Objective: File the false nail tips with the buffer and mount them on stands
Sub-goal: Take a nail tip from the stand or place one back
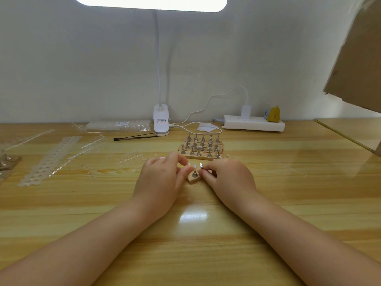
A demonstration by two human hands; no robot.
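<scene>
- Nail tip (193,166), clear, pinched at left hand (162,178) fingertips, just above small metal stand (194,174) on a wooden block (193,179), mid-table.
- Left hand: fingers curled, thumb + forefinger closed on the tip; palm down, wrist near the table (288,193).
- Right hand (228,178): fingers curled, pinching a small silvery piece (201,166) right beside the tip; cannot tell what it is.
- Both hands nearly touching over the block, block partly hidden btwn them.
- Rack of stands (201,146) just behind the hands, rows of metal pegs, most topped w/ tips; close to knuckles.
- Strips of tip sheet (51,159) + clear sprue bits scattered left, well apart from left hand.
- Lamp clamp (161,120), black stick (134,138), bag of tips (118,125) along the back edge; power strip (254,123) back right.
- Cardboard (358,58) overhanging upper right.
- Bare wood to the right of right hand + in front btwn forearms.
</scene>
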